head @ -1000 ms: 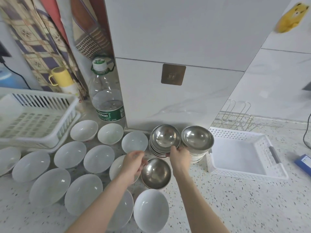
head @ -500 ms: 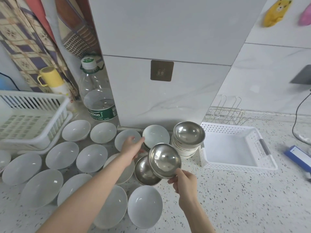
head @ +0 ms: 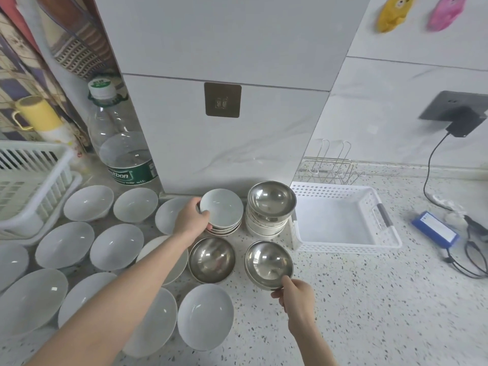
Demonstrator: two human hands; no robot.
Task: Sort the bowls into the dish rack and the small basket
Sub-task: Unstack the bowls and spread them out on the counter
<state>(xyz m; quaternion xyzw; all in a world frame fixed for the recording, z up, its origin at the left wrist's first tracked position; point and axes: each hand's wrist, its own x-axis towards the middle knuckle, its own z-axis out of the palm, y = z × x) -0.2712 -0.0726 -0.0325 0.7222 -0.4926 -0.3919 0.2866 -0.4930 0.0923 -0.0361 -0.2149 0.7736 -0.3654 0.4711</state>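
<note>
Head view: left hand [head: 190, 219] grips white bowl [head: 221, 209] rim; right hand [head: 298, 295] pinches steel bowl [head: 268, 263] rim.

Small basket [head: 343, 241] right of the bowl stacks [head: 266, 220]; dish rack [head: 34, 186] far left, behind loose bowls [head: 66, 244].

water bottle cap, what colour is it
White, on a green neck ring; the bottle cap shows at upper left in the head view.
</note>
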